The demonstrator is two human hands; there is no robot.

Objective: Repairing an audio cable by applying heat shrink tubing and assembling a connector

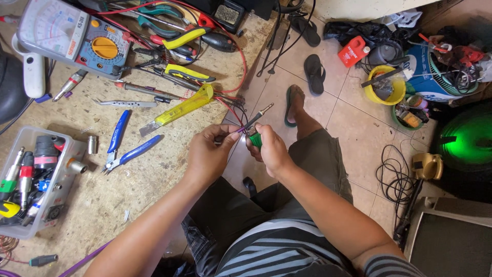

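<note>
Right hand (269, 149) grips green lighter (254, 138) beside plug (256, 118) pinched by left hand (210, 151)

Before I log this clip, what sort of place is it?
Probably a small electronics repair workbench. An analog multimeter, pliers and cutters lie on the worn wooden bench, with a clear box of audio connectors.
</note>
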